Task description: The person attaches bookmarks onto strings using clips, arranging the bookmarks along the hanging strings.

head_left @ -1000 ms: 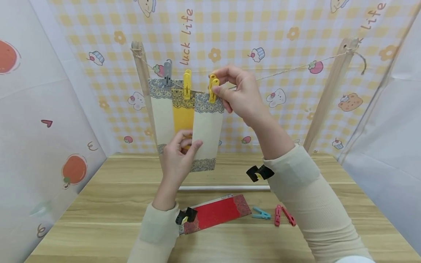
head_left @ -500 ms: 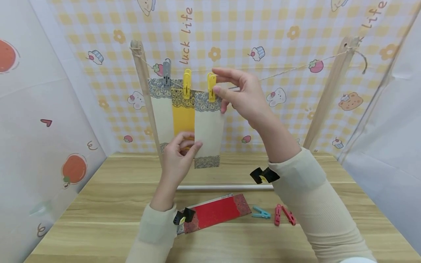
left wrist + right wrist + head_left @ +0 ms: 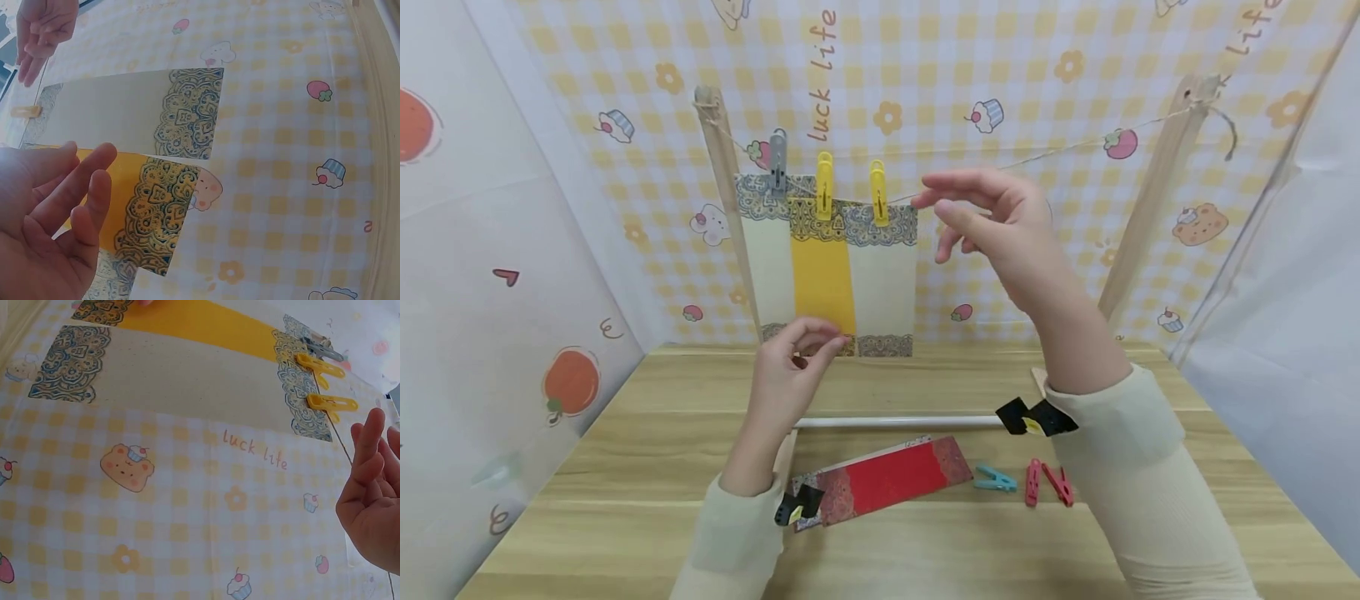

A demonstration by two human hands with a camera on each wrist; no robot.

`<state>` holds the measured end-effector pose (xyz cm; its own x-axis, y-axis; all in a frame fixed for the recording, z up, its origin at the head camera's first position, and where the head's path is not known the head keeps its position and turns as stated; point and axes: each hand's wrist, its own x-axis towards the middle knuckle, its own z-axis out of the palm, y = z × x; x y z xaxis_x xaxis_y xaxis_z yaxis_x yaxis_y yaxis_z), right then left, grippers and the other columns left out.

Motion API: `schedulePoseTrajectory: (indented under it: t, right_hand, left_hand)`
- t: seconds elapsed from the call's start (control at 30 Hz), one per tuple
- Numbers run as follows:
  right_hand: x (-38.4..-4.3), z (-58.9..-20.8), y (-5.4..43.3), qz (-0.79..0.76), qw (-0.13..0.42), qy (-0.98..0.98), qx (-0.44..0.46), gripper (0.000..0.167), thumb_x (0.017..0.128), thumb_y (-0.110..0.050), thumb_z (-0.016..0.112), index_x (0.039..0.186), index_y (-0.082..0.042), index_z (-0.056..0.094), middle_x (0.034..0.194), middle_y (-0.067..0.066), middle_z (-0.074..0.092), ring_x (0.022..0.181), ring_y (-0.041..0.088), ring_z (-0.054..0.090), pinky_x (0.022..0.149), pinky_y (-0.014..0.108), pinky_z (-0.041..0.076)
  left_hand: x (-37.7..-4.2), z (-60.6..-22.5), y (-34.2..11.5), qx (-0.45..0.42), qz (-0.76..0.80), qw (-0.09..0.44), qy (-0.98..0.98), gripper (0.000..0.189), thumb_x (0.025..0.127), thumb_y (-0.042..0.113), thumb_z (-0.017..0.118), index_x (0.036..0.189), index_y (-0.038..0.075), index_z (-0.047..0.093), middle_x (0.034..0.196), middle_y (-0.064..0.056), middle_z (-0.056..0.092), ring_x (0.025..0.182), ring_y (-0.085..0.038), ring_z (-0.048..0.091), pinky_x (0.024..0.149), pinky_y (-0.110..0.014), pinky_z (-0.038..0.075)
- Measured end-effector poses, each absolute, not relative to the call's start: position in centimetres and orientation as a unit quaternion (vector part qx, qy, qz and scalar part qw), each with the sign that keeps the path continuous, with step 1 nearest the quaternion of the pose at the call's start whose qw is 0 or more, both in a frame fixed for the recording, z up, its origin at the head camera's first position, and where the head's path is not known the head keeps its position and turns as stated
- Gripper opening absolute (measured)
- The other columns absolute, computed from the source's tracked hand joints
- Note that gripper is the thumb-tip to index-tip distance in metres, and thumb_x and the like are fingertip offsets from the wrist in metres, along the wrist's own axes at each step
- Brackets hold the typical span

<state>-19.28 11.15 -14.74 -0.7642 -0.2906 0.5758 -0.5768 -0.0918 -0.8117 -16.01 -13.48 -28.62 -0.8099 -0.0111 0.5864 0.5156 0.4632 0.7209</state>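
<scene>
Three patterned paper cards hang side by side from a string (image 3: 1060,152): a cream card (image 3: 771,271) at left, a yellow card (image 3: 822,275) in the middle, another cream card (image 3: 886,287) at right. A grey clothespin (image 3: 778,167) and two yellow clothespins, the middle one (image 3: 824,187) and the right one (image 3: 878,196), grip their tops. My right hand (image 3: 1003,225) hovers right of the last clothespin, fingers spread and holding nothing. Low in front of the yellow card is my left hand (image 3: 782,375); in the left wrist view its fingers (image 3: 87,181) are loosely bent with nothing between them.
A red card (image 3: 895,479) lies over another patterned card on the wooden table (image 3: 625,483). To its right are a blue clothespin (image 3: 996,478) and two red clothespins (image 3: 1033,483). Two wooden posts (image 3: 724,158) carry the string, and a white rod (image 3: 895,422) runs low between them.
My right hand has let go of the right yellow clothespin and drawn away to the right. My left hand has released the right cream card, which now hangs flatter, and moved slightly down and left.
</scene>
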Motion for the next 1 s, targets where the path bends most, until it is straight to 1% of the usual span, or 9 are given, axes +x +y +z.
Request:
schedulePoseTrajectory:
  t: [0.07,0.23,0.37,0.53,0.7,0.77,0.83,0.87,1.0]
  right_hand:
    - [-18.8,-15.2,12.0,0.654,0.099,-0.675,0.326,0.020,0.096,-0.008,0.064,0.113,-0.013,0.073,0.102,0.000,0.075,0.060,0.017,0.064,0.059,0.024,0.041]
    - [-18.0,-17.2,14.1,0.630,0.089,-0.709,0.303,0.020,0.097,-0.012,0.064,0.115,-0.016,0.073,0.103,-0.003,0.075,0.065,0.015,0.066,0.064,0.025,0.042]
    - [-17.7,-20.1,15.7,0.620,0.070,-0.730,0.279,0.022,0.098,-0.013,0.064,0.118,-0.016,0.071,0.105,-0.006,0.075,0.073,0.012,0.066,0.071,0.025,0.044]
    - [-17.3,-24.3,18.0,0.603,0.046,-0.758,0.245,0.024,0.099,-0.016,0.061,0.122,-0.017,0.069,0.106,-0.011,0.074,0.082,0.009,0.066,0.083,0.027,0.047]
    - [-16.8,-27.8,20.2,0.583,0.021,-0.782,0.218,0.028,0.099,-0.015,0.061,0.125,-0.008,0.065,0.109,-0.015,0.072,0.090,0.008,0.067,0.083,0.023,0.049]
    - [-16.5,-28.9,20.9,0.572,0.007,-0.793,0.210,0.030,0.099,-0.016,0.061,0.126,-0.004,0.063,0.111,-0.013,0.071,0.095,0.009,0.067,0.085,0.021,0.050]
    - [-16.2,-29.9,21.5,0.553,-0.007,-0.809,0.199,0.032,0.099,-0.020,0.062,0.127,-0.003,0.063,0.114,-0.010,0.071,0.098,0.008,0.067,0.088,0.020,0.050]
    - [-16.0,-30.4,21.9,0.545,-0.014,-0.816,0.192,0.033,0.099,-0.021,0.061,0.127,-0.003,0.062,0.116,-0.007,0.071,0.100,0.007,0.067,0.090,0.021,0.050]
    - [-15.7,-32.4,23.2,0.519,-0.043,-0.838,0.166,0.036,0.100,-0.025,0.061,0.129,-0.003,0.062,0.124,0.008,0.069,0.104,0.005,0.064,0.089,0.021,0.050]
  left_hand:
    - [-15.7,-28.6,-13.5,-0.154,-0.480,0.254,-0.825,0.010,0.091,0.013,0.072,0.099,0.008,0.071,0.092,-0.005,0.077,0.079,-0.002,0.064,0.056,-0.020,0.043]
    - [-15.0,-28.8,-13.4,-0.158,-0.457,0.211,-0.850,0.011,0.092,0.014,0.071,0.103,0.010,0.071,0.093,-0.001,0.077,0.082,-0.010,0.064,0.057,-0.021,0.042]
    - [-14.6,-29.7,-13.4,-0.153,-0.448,0.167,-0.865,0.015,0.092,0.014,0.071,0.107,0.011,0.070,0.096,-0.001,0.076,0.087,-0.014,0.066,0.062,-0.022,0.045]
    - [-14.3,-31.3,-13.2,-0.160,-0.430,0.109,-0.882,0.020,0.093,0.014,0.070,0.112,0.011,0.070,0.099,-0.001,0.076,0.088,-0.014,0.066,0.065,-0.023,0.049]
    - [-14.3,-32.5,-13.0,-0.167,-0.422,0.066,-0.889,0.022,0.092,0.014,0.070,0.114,0.011,0.070,0.099,0.000,0.075,0.092,-0.014,0.067,0.068,-0.025,0.050]
    - [-14.4,-32.9,-12.9,-0.166,-0.423,0.054,-0.889,0.022,0.092,0.013,0.071,0.114,0.011,0.070,0.099,0.000,0.075,0.092,-0.015,0.067,0.070,-0.027,0.051]
    - [-14.5,-33.3,-12.7,-0.168,-0.420,0.045,-0.891,0.023,0.092,0.013,0.071,0.114,0.010,0.070,0.099,-0.001,0.075,0.092,-0.015,0.067,0.074,-0.028,0.052]
    - [-14.6,-33.5,-12.6,-0.172,-0.417,0.042,-0.891,0.023,0.091,0.012,0.071,0.114,0.009,0.070,0.099,-0.002,0.075,0.092,-0.015,0.067,0.076,-0.029,0.053]
    - [-15.0,-34.4,-12.4,-0.193,-0.415,0.030,-0.889,0.024,0.091,0.009,0.070,0.115,0.006,0.069,0.102,-0.008,0.075,0.091,-0.017,0.067,0.082,-0.032,0.053]
